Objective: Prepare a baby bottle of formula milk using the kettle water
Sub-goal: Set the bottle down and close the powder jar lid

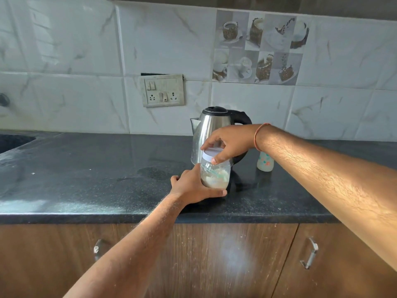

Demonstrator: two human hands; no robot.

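A clear plastic jar (215,176) holds pale formula powder and a green scoop. My left hand (191,186) wraps around its lower body and holds it just above the black counter (86,173). My right hand (229,143) grips the jar's white lid (209,153) from above with thumb and fingers. Right behind the jar stands a steel kettle (211,125) with a black lid and handle. A small baby bottle (265,161) with a printed pattern stands to the right of the kettle, its top hidden by my right forearm.
A switch and socket plate (163,90) is on the tiled wall behind the kettle. A sink edge (12,140) shows at the far left. Wooden cabinet doors with metal handles (310,253) lie below the counter's front edge.
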